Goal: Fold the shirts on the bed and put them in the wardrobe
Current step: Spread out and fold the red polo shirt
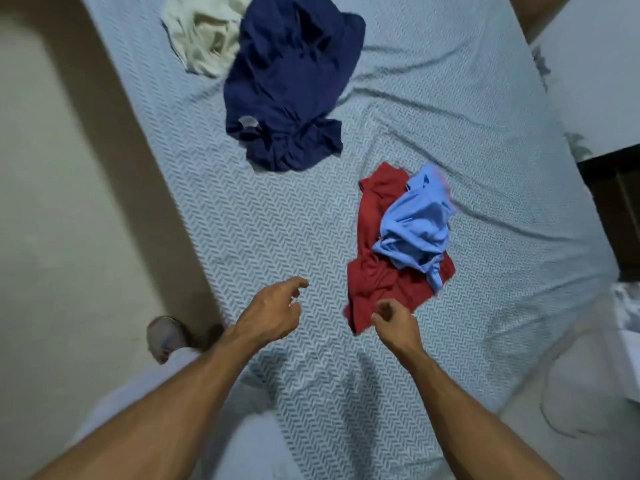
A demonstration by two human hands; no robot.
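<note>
As seen from the head camera, four crumpled shirts lie on the bed (pixel 450 98): cream (pixel 204 32) and navy (pixel 287 84) far off, blue (pixel 415 226) heaped on red (pixel 377 271). Left hand (pixel 273 311) hovers empty, fingers loosely curled; right hand (pixel 394 322) is curled at the red hem, contact uncertain. Lifting red first would likely drag blue along, tangling both. Wardrobe is out of view; motion blur softens edges.
</note>
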